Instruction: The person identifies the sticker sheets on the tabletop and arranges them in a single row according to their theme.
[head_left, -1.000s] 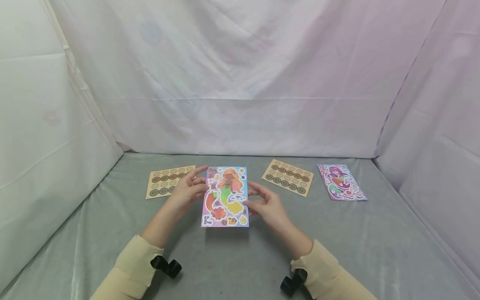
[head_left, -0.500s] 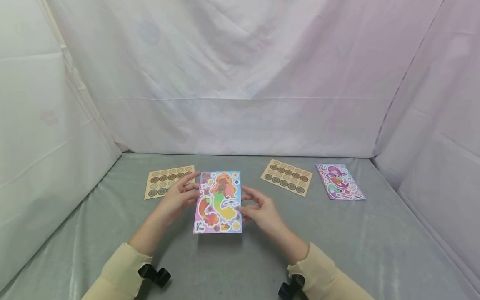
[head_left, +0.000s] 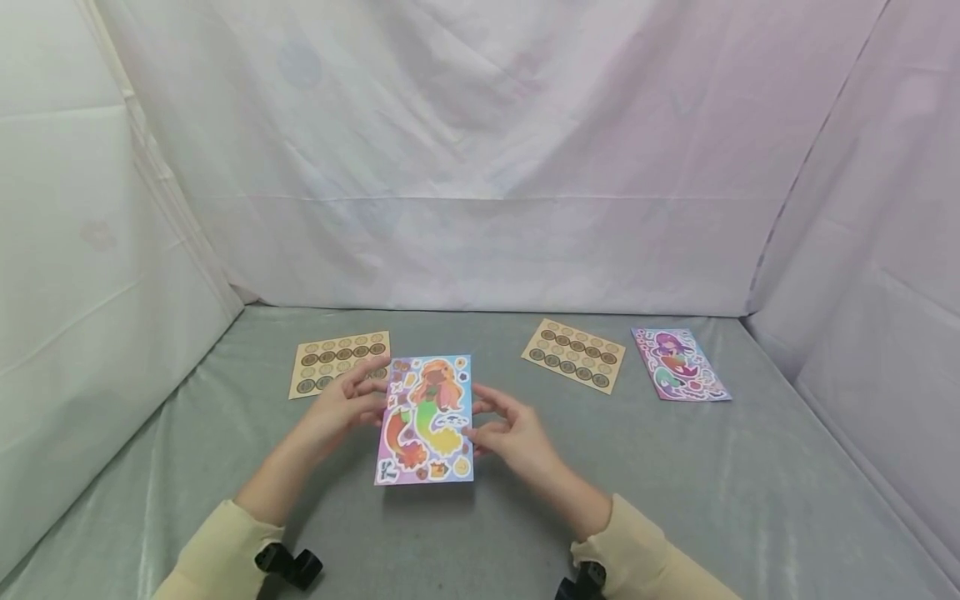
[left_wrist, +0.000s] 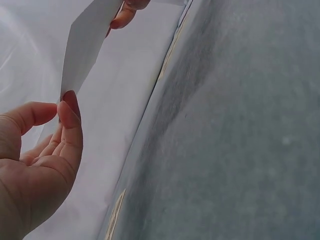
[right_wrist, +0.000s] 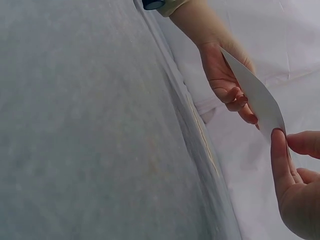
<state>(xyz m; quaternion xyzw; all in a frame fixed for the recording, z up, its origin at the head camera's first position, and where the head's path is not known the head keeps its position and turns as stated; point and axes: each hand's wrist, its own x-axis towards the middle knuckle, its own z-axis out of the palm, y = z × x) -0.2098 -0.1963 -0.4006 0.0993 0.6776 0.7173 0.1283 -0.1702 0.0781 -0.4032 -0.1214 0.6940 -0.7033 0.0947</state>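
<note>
A mermaid sticker sheet (head_left: 427, 421), pink and blue with a green-and-yellow tail, is held up above the table between both hands. My left hand (head_left: 337, 417) pinches its left edge. On the opposite edge, my right hand (head_left: 517, 433) pinches with thumb and fingers. The left wrist view shows the sheet's plain pale back (left_wrist: 90, 45), with the left hand (left_wrist: 45, 150) gripping the near edge. In the right wrist view the sheet (right_wrist: 260, 102) bows slightly, its edge between the thumb and finger of the right hand (right_wrist: 297, 175).
A tan sheet of round coin-like stickers (head_left: 318, 367) lies at back left, partly covered by the left hand. Another tan sheet (head_left: 573, 356) lies right of centre. A purple mermaid sticker sheet (head_left: 681, 364) lies farther right. White cloth walls (head_left: 480, 150) enclose the grey table (head_left: 675, 483).
Both hands have brought the mermaid sticker sheet toward the body and a little to the left. The sheets lying on the table have stayed where they were.
</note>
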